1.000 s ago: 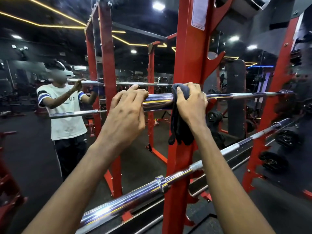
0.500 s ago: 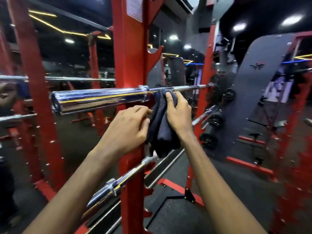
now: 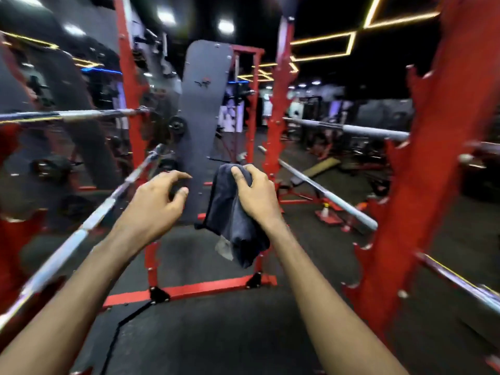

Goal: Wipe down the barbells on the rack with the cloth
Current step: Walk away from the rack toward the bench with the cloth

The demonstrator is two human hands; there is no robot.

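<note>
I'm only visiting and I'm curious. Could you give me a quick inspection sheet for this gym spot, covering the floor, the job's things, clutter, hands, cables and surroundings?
Surface: dark rubber floor, blurred by motion.
Job's things: dark cloth hangs from the right hand; left barbell and right barbell lie slanted on either side, neither touched.
Clutter: tan plank and small orange object on the floor, too blurred to name.
Hands: left hand loosely curled, holds nothing; right hand grips the cloth.
Cables: black cable runs across the floor.
Surroundings: red rack upright, grey padded board.
</note>
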